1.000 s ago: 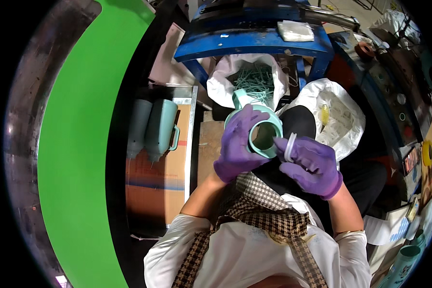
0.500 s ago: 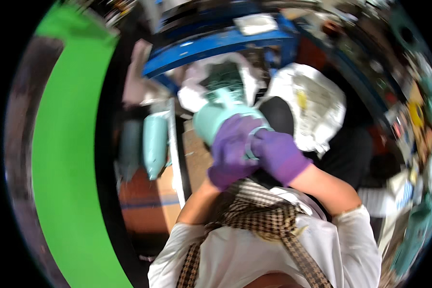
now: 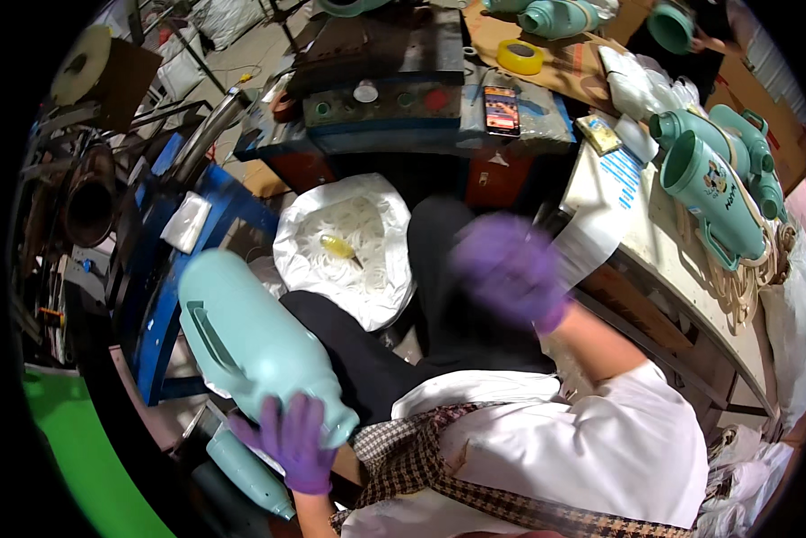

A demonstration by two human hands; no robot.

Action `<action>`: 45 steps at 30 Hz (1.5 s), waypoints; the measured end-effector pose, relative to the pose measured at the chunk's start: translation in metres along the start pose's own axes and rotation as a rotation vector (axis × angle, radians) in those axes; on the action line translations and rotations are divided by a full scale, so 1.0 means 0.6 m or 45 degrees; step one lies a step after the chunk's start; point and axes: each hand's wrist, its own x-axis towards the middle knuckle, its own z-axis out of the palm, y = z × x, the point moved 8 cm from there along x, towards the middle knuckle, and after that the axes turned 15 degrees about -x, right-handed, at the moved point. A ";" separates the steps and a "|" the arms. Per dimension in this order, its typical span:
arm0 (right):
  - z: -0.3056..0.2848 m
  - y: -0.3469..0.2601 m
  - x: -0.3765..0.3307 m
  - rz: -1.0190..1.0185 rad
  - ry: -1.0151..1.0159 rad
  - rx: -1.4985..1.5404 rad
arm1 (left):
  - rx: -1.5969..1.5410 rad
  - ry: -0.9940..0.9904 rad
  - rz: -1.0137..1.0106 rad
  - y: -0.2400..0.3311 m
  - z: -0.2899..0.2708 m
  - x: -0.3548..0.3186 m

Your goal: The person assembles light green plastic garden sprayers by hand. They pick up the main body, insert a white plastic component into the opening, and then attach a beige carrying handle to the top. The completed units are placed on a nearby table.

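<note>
A pale teal plastic jug body (image 3: 260, 327) with a moulded side handle lies slanted over my left thigh, its narrow neck toward me. My left hand (image 3: 295, 441), in a purple glove, grips it near the neck with the fingers laid over it. My right hand (image 3: 509, 271), gloved alike, is raised above my right knee, apart from the jug. Motion smears its fingers, so I cannot make out whether they hold anything. Between my knees and the machine, a white bag (image 3: 387, 291) holds pale, ring-like pieces and a yellow item.
On the right-hand table (image 3: 632, 247) lie several teal jugs (image 3: 710, 193) and paper sheets. A phone (image 3: 502, 112) and yellow tape roll (image 3: 520, 56) rest ahead. Another teal body (image 3: 249, 471) lies lower left. Another person's hand (image 3: 710, 43) is at the far right.
My view has swung to the right. Both hands were together on the jug; my right hand has let go and moved away rightward, while the left keeps the jug.
</note>
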 end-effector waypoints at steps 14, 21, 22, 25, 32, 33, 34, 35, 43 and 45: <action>-0.353 0.398 -0.286 0.974 0.159 -1.252 | -0.336 0.038 0.422 0.138 0.043 -0.046; -0.078 0.168 -0.011 0.548 0.155 -0.206 | -0.458 -0.097 0.431 0.121 0.032 -0.034; -0.012 0.126 0.044 0.462 0.014 0.000 | -0.220 -0.006 0.540 0.129 0.035 -0.041; 0.161 0.004 0.158 0.204 -0.327 0.318 | 0.020 0.257 0.596 0.124 0.025 -0.047; 0.336 -0.069 0.208 0.253 -0.784 0.540 | -0.261 0.129 0.462 0.131 0.038 -0.071; 0.337 -0.073 0.209 0.265 -0.741 0.483 | -0.244 0.157 0.457 0.127 0.031 -0.068; 0.333 -0.088 0.214 0.070 -0.650 0.154 | -0.228 0.186 0.455 0.125 0.021 -0.066; 0.320 -0.105 0.222 -0.097 -0.424 -0.095 | -0.258 0.206 0.394 0.115 0.010 -0.066; 0.405 0.004 0.198 0.383 -0.543 0.541 | -1.096 0.186 -0.761 -0.001 -0.076 -0.093; 0.384 -0.054 0.206 0.343 -0.437 0.394 | -1.322 0.383 -1.071 -0.005 -0.066 -0.132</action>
